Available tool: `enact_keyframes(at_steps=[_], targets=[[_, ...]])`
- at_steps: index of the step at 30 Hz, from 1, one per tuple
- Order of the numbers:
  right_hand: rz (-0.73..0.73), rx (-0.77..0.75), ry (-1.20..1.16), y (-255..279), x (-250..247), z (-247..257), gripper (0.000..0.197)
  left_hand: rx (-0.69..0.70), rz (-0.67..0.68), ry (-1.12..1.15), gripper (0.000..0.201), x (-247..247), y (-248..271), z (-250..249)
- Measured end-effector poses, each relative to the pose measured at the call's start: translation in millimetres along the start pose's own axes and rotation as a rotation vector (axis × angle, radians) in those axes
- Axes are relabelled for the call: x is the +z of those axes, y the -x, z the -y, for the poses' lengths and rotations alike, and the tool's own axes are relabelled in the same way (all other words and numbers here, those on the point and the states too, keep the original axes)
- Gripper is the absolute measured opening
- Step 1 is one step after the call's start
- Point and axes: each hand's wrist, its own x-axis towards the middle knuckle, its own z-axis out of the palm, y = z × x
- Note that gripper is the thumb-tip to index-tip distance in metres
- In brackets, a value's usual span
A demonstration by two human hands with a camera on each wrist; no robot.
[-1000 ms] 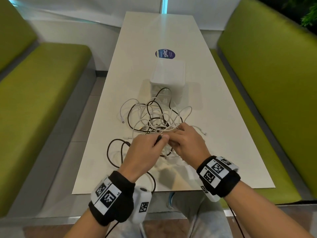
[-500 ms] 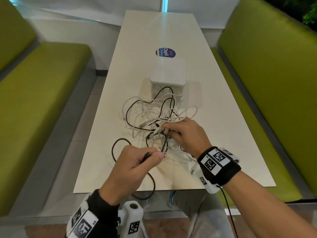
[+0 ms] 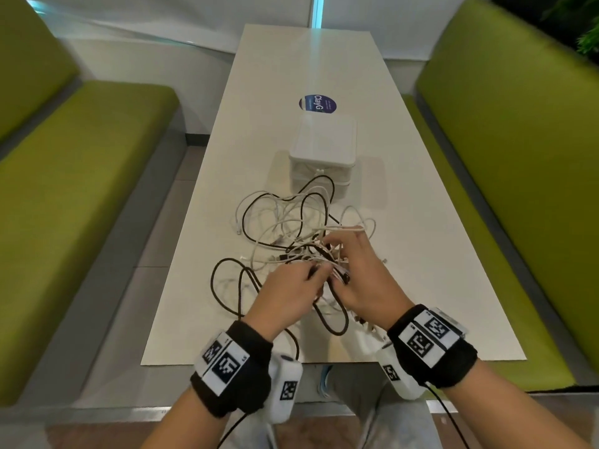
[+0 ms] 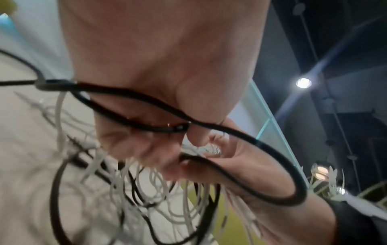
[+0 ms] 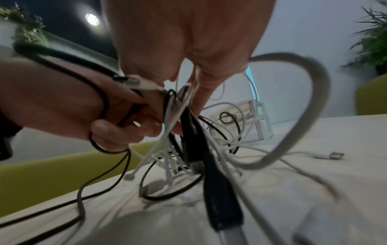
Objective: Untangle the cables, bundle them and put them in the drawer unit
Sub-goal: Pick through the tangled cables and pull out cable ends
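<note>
A tangle of white and black cables [image 3: 285,222] lies mid-table in front of the white drawer unit [image 3: 322,147]. My left hand [image 3: 316,275] is at the near side of the tangle, its fingers curled round a black cable [image 4: 163,128] that loops past the palm. My right hand [image 3: 340,251] touches the left one and pinches a bunch of white and black strands [image 5: 182,106], lifting them off the table. The drawer unit [image 5: 249,119] appears behind the strands, with cable coils visible inside. Fingertips are partly hidden by cables.
The white table [image 3: 421,254] is long and narrow, with a round blue sticker [image 3: 317,104] beyond the drawer unit. Green benches [image 3: 81,189] run along both sides. Black loops [image 3: 227,286] reach toward the near left edge. A loose white plug [image 5: 328,155] lies right of the tangle.
My left hand, which had pulled back toward me with the black cable, has come forward again to meet the right hand at the tangle. The right hand stayed at the tangle.
</note>
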Motion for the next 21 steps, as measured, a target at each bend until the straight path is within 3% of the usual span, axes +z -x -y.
enact_keyframes(at_steps=[5, 11, 13, 17, 21], targets=[[0.048, 0.006, -0.17, 3.5, -11.9, 1.5, 0.07, 0.061, -0.084, 0.241, 0.032, 7.1, -6.5, -0.4], [-0.137, 0.058, -0.064, -5.6, -29.1, 4.6, 0.028, 0.181, -0.147, 0.174, 0.028, 2.8, -11.3, 0.2], [-0.148, 0.076, 0.034, -11.6, -27.0, 6.3, 0.032, 0.181, -0.158, 0.152, 0.033, 3.7, -10.4, -0.6], [-0.084, 0.168, 0.077, -16.7, -24.9, 8.0, 0.047, 0.148, -0.175, 0.053, 0.027, 8.4, -7.9, 2.9], [0.068, 0.217, -0.137, -21.7, -25.2, 8.0, 0.042, 0.151, -0.127, -0.033, 0.025, 13.7, -7.8, 6.5]])
